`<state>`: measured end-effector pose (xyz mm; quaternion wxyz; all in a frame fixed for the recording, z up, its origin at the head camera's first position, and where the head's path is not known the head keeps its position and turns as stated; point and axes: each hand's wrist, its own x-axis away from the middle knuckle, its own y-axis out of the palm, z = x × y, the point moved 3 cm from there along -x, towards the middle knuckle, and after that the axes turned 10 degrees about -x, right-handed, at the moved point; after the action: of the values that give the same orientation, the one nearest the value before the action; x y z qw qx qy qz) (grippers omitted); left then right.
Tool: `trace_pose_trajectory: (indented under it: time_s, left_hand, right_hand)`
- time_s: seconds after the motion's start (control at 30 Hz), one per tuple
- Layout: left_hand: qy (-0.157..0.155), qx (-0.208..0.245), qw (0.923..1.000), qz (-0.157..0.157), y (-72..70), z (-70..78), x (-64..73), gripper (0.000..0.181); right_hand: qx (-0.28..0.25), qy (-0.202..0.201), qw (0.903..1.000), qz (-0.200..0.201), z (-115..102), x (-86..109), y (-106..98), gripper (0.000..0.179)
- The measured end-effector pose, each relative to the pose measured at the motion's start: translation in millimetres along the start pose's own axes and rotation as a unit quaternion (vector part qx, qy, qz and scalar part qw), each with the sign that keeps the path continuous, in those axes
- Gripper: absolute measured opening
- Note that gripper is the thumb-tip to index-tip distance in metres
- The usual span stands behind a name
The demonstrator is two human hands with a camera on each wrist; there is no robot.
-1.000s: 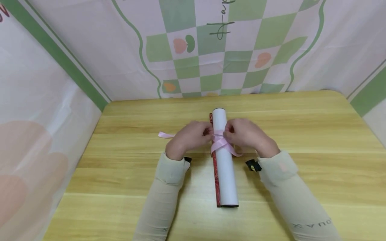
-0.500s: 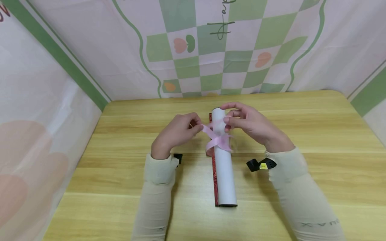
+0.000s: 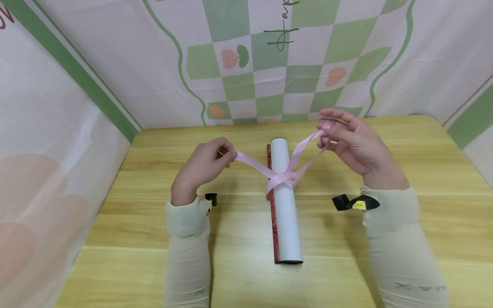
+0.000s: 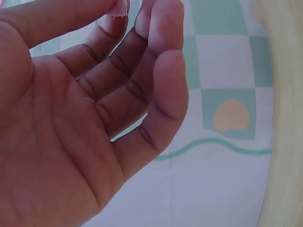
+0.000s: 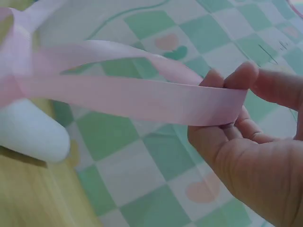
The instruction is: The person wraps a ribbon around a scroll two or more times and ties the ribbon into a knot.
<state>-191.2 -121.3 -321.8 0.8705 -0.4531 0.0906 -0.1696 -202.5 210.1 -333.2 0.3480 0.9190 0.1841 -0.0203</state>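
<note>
A white roll with dark ends and a red patterned strip along its left side lies lengthwise on the table. Pink ribbon wraps around its middle and crosses on top. To the left, my left hand pinches one ribbon end between thumb and forefinger; in the left wrist view a frayed ribbon tip shows at the top edge. Raised at the right, my right hand pinches a ribbon loop, whose band bends around the fingertips in the right wrist view.
Under the roll is a light wooden table. A cloth with green and white checks hangs behind it, and another printed cloth stands at the left. Small black cameras sit on the wrists.
Both hands have moved apart from the roll's middle, the left hand leftward and the right hand up and rightward. The ribbon between them has stretched out, with a loop rising at the right.
</note>
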Motion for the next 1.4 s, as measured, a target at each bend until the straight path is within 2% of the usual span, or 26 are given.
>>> trace_pose_trajectory:
  time_s: [0.23, 0.37, 0.47, 0.53, 0.6, 0.63, 0.67, 0.7, 0.73, 0.8, 0.87, 0.93, 1.0, 1.03, 1.07, 1.1, 1.17, 1.2, 1.3, 1.4]
  left_hand:
    - [-0.022, 0.008, 0.9994, 0.025, -13.3, -9.1, 7.8, 0.017]
    - [-0.046, 0.015, 0.9982, 0.035, -20.7, -14.7, 12.5, 0.018]
    - [-0.063, 0.02, 0.9971, 0.038, -25.9, -20.4, 16.7, 0.018]
    - [-0.073, 0.024, 0.9963, 0.04, -28.8, -24.9, 19.3, 0.019]
    - [-0.083, 0.027, 0.9954, 0.04, -31.0, -29.7, 21.7, 0.02]
    - [-0.089, 0.028, 0.9949, 0.039, -32.1, -32.0, 22.8, 0.02]
    - [-0.095, 0.027, 0.9944, 0.037, -32.9, -34.4, 24.0, 0.021]
    - [-0.102, 0.025, 0.9939, 0.034, -33.6, -36.9, 25.0, 0.021]
    - [-0.11, 0.022, 0.9932, 0.03, -34.2, -39.2, 26.0, 0.022]
    - [-0.131, 0.007, 0.9912, 0.018, -35.4, -44.2, 27.8, 0.022]
    - [-0.154, -0.013, 0.9879, 0.005, -35.9, -49.2, 28.9, 0.023]
    - [-0.177, -0.032, 0.9836, -0.011, -34.9, -53.9, 29.0, 0.023]
    - [-0.194, -0.055, 0.9792, -0.027, -32.3, -57.8, 28.3, 0.025]
    - [-0.199, -0.067, 0.9772, -0.032, -30.5, -59.2, 27.4, 0.027]
    - [-0.2, -0.078, 0.976, -0.037, -28.4, -59.3, 25.9, 0.029]
    - [-0.202, -0.084, 0.975, -0.041, -25.9, -58.6, 24.1, 0.031]
    - [-0.193, -0.093, 0.9757, -0.046, -19.8, -52.4, 18.2, 0.037]
    - [-0.182, -0.095, 0.9775, -0.048, -15.7, -47.3, 14.3, 0.04]
    - [-0.122, -0.091, 0.9858, -0.071, 2.1, -25.6, -1.3, 0.045]
    - [-0.049, -0.099, 0.9863, -0.122, 29.7, -3.4, -16.8, 0.042]
  right_hand:
    - [-0.049, -0.059, 0.9969, 0.02, -20, 5.3, -12, 0.03]
    - [-0.05, -0.079, 0.9952, 0.029, -26, 7.9, -20, 0.028]
    - [-0.007, -0.071, 0.9969, 0.032, -28, 10.5, -26, 0.026]
    - [0.041, -0.06, 0.9967, 0.037, -31, 12.6, -31, 0.025]
    - [0.107, -0.043, 0.9921, 0.05, -33, 15.6, -37, 0.024]
    - [0.153, -0.032, 0.9857, 0.063, -35, 17.0, -40, 0.025]
    - [0.205, -0.019, 0.9753, 0.079, -37, 18.5, -43, 0.025]
    - [0.262, 0.0, 0.9603, 0.095, -39, 20.2, -46, 0.024]
    - [0.321, 0.025, 0.9406, 0.108, -40, 21.7, -50, 0.022]
    - [0.44, 0.079, 0.8872, 0.115, -42, 23.8, -56, 0.024]
    - [0.55, 0.13, 0.8182, 0.103, -41, 24.0, -61, 0.027]
    - [0.624, 0.168, 0.7603, 0.07, -38, 22.7, -65, 0.034]
    - [0.672, 0.193, 0.7137, 0.041, -32, 20.8, -67, 0.037]
    - [0.687, 0.201, 0.6973, 0.03, -29, 19.8, -67, 0.04]
    - [0.698, 0.205, 0.6855, 0.021, -25, 18.6, -66, 0.042]
    - [0.704, 0.21, 0.678, 0.013, -22, 17.3, -64, 0.044]
    - [0.709, 0.212, 0.6728, 0.0, -13, 14.3, -55, 0.047]
    - [0.709, 0.21, 0.6732, -0.009, -8, 12.7, -49, 0.048]
    - [0.693, 0.196, 0.6913, -0.055, 13, 7.7, -22, 0.037]
    - [0.671, 0.207, 0.7023, -0.115, 39, 5.8, 7, 0.025]
